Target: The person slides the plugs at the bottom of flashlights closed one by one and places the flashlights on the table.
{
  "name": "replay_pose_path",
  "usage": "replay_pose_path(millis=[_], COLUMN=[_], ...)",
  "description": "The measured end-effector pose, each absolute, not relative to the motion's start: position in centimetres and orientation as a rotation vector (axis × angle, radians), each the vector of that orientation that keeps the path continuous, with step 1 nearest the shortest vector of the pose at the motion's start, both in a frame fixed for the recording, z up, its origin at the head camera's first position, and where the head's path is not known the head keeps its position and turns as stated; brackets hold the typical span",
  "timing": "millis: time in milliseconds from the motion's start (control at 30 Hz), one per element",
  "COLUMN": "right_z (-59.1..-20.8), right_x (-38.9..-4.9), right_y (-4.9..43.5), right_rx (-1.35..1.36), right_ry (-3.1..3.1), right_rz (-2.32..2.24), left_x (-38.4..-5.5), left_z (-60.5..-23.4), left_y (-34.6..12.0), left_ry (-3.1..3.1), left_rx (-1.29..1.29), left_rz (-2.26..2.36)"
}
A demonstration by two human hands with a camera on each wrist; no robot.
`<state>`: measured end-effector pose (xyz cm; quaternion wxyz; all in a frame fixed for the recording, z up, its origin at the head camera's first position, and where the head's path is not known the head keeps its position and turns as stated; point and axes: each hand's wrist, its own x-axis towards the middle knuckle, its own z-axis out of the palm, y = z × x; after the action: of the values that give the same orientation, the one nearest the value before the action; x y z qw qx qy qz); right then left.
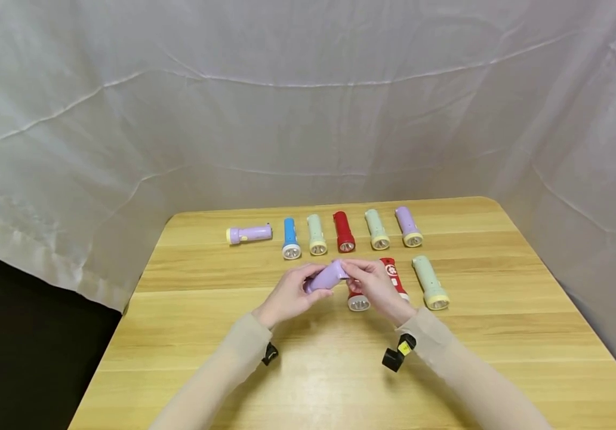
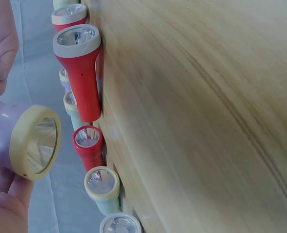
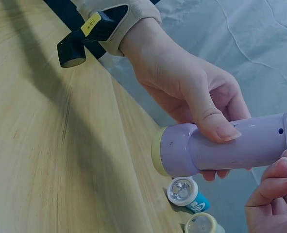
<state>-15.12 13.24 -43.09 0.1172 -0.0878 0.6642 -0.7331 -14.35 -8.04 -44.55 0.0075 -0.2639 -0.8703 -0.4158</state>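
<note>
A purple flashlight (image 1: 325,277) with a cream lens ring is held above the wooden table, tilted, its tail toward the right. My left hand (image 1: 290,291) grips its barrel, thumb along one side and fingers round the other. At the tail end, the thumb and curled fingertips of my right hand (image 1: 376,288) pinch the edge. A narrow black slot-like part on the tail of the flashlight (image 3: 240,141) shows in the right wrist view, right beside those fingertips. In the left wrist view the flashlight's lens (image 2: 42,144) faces toward the table side.
Along the back lie a sideways purple flashlight (image 1: 251,233), a blue one (image 1: 289,232), two pale green ones, a red one (image 1: 342,228) and another purple one (image 1: 407,222). Nearer, two red flashlights lie partly behind my right hand, with a pale green flashlight (image 1: 429,282) further right.
</note>
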Motion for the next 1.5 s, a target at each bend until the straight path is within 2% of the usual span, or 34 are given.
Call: replay_pose_path(millis=[367, 1500], right_z=[-43.1, -42.7], right_x=[-15.0, -14.8], right_y=[12.9, 12.6], right_rx=[-0.156, 0.130], right_ry=[2.041, 1.808], right_rz=[-2.170, -2.151], left_x=[-14.2, -14.4], left_z=[-44.3, -42.9], left_y=[-7.6, -7.2], left_ry=[-2.721, -2.854], left_rx=[-0.860, -0.723], left_rz=[-1.102, -1.123])
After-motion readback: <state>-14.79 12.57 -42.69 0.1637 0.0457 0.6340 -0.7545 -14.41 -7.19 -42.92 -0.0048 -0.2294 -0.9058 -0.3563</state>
